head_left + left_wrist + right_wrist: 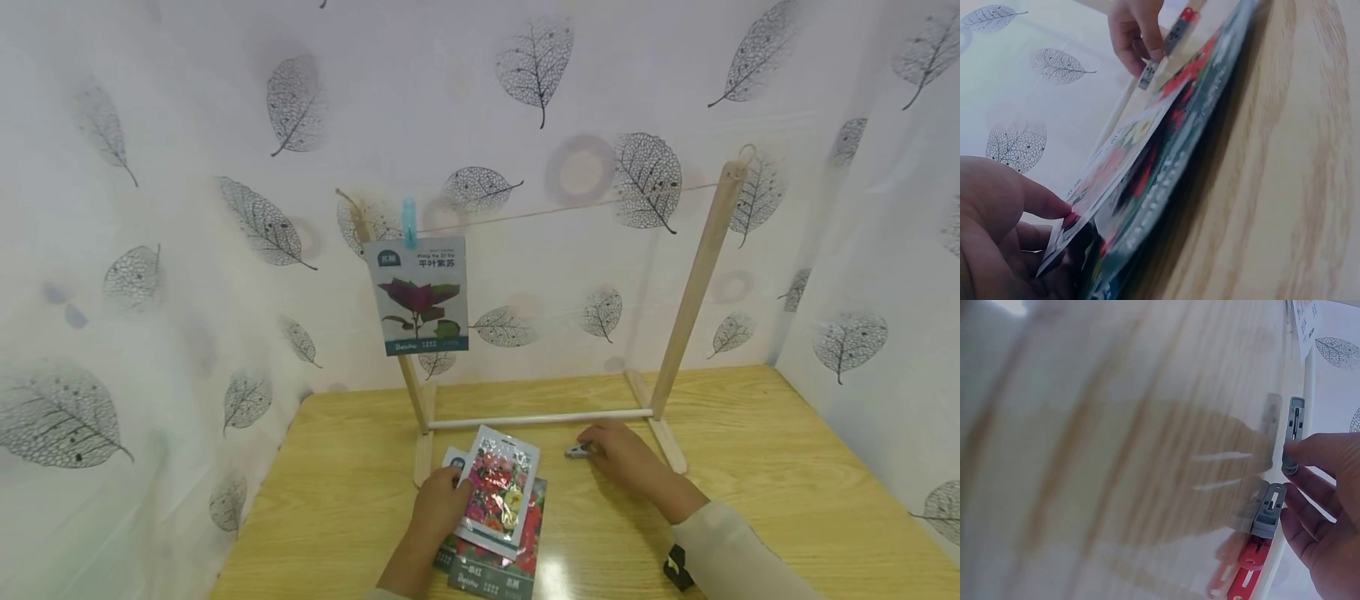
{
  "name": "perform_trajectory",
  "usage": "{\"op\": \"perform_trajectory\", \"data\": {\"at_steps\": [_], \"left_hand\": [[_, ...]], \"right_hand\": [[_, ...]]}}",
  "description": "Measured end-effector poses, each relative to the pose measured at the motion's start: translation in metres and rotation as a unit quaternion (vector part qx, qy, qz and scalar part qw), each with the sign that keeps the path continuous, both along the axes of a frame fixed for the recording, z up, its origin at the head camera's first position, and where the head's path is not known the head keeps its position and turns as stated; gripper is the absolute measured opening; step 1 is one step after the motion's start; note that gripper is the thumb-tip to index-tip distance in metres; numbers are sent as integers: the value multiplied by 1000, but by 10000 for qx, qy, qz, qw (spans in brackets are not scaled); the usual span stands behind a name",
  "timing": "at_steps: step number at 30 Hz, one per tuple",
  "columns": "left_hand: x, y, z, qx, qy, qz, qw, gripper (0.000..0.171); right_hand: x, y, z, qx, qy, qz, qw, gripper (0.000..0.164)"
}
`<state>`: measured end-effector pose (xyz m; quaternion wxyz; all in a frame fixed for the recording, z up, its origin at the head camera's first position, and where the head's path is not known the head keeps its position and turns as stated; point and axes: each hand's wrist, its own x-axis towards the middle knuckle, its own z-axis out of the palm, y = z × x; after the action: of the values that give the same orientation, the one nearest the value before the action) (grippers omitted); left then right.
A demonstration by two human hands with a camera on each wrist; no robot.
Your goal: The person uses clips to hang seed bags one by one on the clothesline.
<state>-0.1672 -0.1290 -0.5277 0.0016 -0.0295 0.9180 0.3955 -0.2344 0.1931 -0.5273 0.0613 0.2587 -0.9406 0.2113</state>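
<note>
My left hand [441,504] grips a glossy seed packet [501,487] with mixed coloured flowers, its thumb on the front face. Beneath this packet are more packets, one with red flowers [534,533]; the left wrist view shows them fanned at the edges. Near the stand's base, my right hand [622,458] pinches a grey clothespin [1294,431] between thumb and finger, low over the table. A second grey clothespin [1269,509] lies close to its other fingers, beside red clothespins [1252,562].
A wooden stand [693,292] carries a string [570,208] between two posts. From its left end hangs a seed packet [420,300] with a purple-leaved plant, held by a blue clothespin [408,221]. A white rod [540,419] joins the feet. Leaf-patterned sheeting [465,75] surrounds the table [330,467].
</note>
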Motion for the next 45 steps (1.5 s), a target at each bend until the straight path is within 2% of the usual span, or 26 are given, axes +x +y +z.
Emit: {"op": "perform_trajectory", "data": {"at_steps": [4, 9, 15, 24, 30, 37, 45], "left_hand": [[1, 0, 3, 195, -131, 23, 9997, 17], [-1, 0, 4, 387, -350, 118, 9986, 22], [-2, -1, 7, 710, -515, 310, 9957, 29], [-4, -6, 11, 1284, -706, 296, 9888, 31], [-3, -7, 13, 1664, -652, 256, 9836, 30], [-4, -8, 17, 1910, -749, 238, 9784, 30], [-6, -9, 17, 1919, -574, 238, 9794, 30]], "right_hand": [[-2, 1, 1, -73, -101, -64, 9999, 22], [-1, 3, 3, -173, -80, 26, 9998, 22], [0, 3, 7, -468, -346, 29, 9983, 20], [2, 1, 12, -939, -621, -90, 9936, 18], [4, 0, 14, -1068, -594, -225, 9922, 21], [4, 1, 15, -1331, -306, -150, 9905, 18], [8, -2, 21, -1697, -388, -68, 9847, 25]]}}
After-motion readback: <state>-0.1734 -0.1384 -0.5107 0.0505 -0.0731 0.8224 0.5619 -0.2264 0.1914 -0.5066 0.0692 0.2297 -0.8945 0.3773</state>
